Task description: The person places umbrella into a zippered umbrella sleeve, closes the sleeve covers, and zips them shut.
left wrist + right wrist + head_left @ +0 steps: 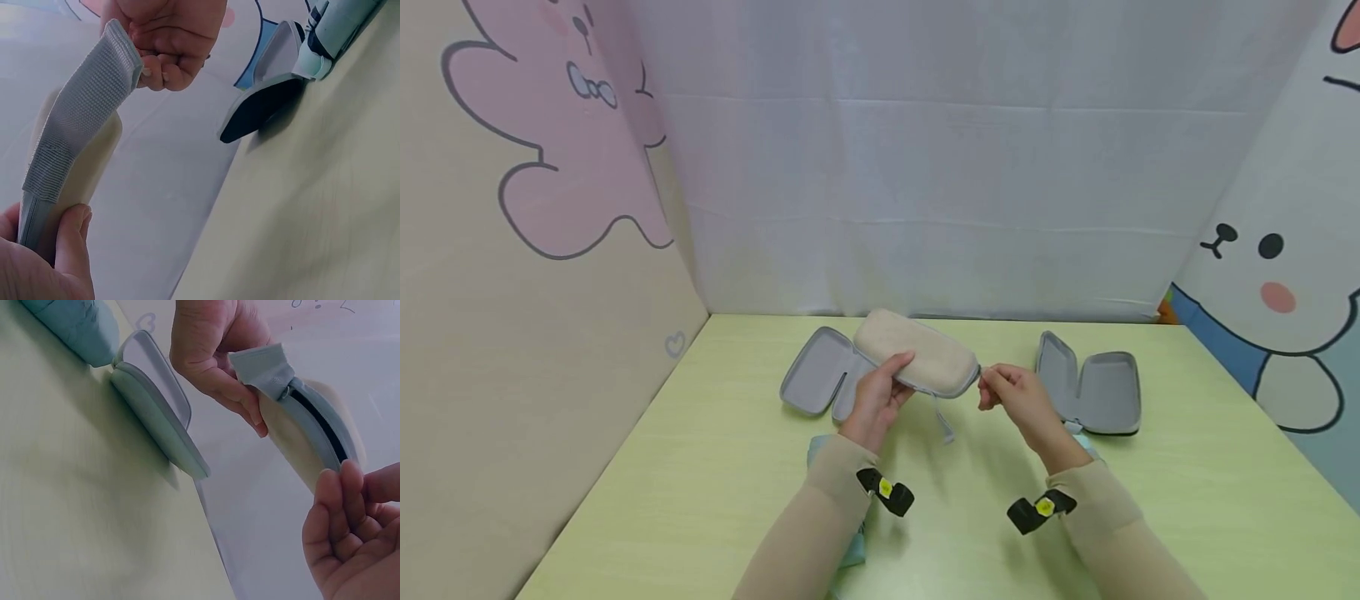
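Observation:
My left hand (pixel 877 404) grips a cream zippered case (pixel 917 350) by its near left edge, thumb on top, above the table. A grey woven strap (pixel 87 112) hangs from the case's near side. At the case's right end, my right hand (pixel 1015 404) pinches the edge with thumb and fingers. In the right wrist view, a zipper slider (pixel 285 394) sits by the strap, and a dark slit runs along the zipper toward the right fingertips (pixel 351 475). Whether a zipper pull is between those fingertips is hidden.
An opened case with grey lining (pixel 808 379) lies behind my left hand. Another opened grey-lined case (pixel 1111 392) stands on the right. Teal soft items (pixel 853 552) lie partly beneath my forearms on the pale green table (pixel 700 500). A white curtain (pixel 925 167) hangs behind.

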A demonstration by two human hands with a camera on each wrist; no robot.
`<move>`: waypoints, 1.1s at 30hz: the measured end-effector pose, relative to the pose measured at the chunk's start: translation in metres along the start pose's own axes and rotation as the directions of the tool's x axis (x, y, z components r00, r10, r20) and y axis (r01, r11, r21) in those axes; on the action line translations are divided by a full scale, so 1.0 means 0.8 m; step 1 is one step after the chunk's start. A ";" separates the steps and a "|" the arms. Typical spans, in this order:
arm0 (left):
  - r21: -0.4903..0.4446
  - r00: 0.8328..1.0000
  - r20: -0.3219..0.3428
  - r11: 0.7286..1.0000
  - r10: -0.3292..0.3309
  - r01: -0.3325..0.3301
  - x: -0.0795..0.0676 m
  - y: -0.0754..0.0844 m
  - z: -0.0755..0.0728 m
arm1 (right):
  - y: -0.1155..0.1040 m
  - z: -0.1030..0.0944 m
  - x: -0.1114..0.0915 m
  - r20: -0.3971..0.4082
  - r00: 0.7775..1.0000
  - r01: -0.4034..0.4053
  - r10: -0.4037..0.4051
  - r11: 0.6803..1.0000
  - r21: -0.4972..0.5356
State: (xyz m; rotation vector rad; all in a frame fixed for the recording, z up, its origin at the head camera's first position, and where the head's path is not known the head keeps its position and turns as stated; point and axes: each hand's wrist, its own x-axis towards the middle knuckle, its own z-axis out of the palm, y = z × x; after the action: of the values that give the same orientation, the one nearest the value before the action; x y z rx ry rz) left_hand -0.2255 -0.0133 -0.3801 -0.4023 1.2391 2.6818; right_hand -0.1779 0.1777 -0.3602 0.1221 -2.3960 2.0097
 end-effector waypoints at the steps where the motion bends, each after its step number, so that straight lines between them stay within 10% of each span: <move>1: -0.015 1.000 -0.006 1.000 -0.004 0.004 0.000 -0.001 0.001 | 0.000 0.001 -0.001 0.000 1.000 -0.002 0.002 1.000 -0.002; 15: 0.001 0.996 0.007 0.996 -0.086 0.086 0.001 0.000 -0.005 | 0.001 0.002 0.002 0.044 0.999 0.009 -0.014 0.993 0.121; 33: -0.124 0.995 -0.094 0.992 -0.037 0.025 -0.003 -0.006 0.002 | 0.005 0.015 -0.004 0.026 0.999 -0.024 0.021 0.989 0.142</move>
State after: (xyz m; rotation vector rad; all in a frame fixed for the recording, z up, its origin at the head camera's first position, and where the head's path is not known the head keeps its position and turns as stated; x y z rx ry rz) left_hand -0.2222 -0.0089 -0.3819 -0.5684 1.0853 2.7495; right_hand -0.1743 0.1669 -0.3662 0.1220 -2.2755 2.2018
